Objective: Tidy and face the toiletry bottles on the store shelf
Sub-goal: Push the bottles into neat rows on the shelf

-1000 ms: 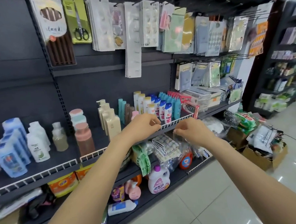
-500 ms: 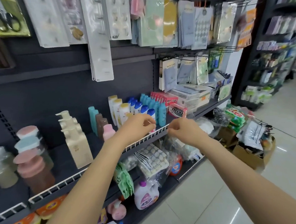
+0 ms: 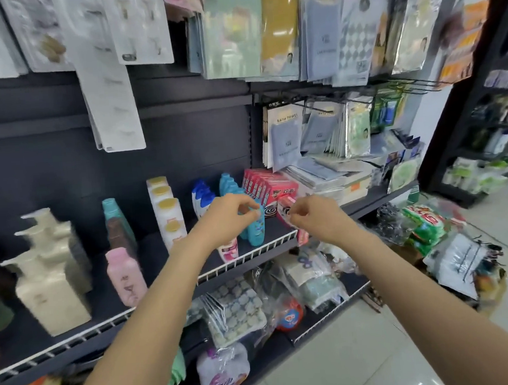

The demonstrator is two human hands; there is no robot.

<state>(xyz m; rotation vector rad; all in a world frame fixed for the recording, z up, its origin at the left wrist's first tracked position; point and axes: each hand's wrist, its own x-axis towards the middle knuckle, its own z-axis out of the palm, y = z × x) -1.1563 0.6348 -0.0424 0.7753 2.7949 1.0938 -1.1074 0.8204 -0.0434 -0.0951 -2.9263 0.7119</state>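
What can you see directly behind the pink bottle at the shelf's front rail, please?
Behind the pink bottle stand a brown bottle and a teal bottle; their lower parts and labels are covered.

A teal bottle [image 3: 256, 229] stood upright at the shelf [image 3: 161, 256] front, about one o'clock from the pink bottle [image 3: 125, 276]. Cream pump bottles [image 3: 50, 284] lined up toward nine o'clock.

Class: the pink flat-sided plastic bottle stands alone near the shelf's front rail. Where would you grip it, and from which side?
Grip the pink flat-sided plastic bottle across its narrow sides at mid-body, reaching from the aisle over the white wire front rail. It stands upright with its broad face forward and open space around it, so probably nothing blocks the fingers.
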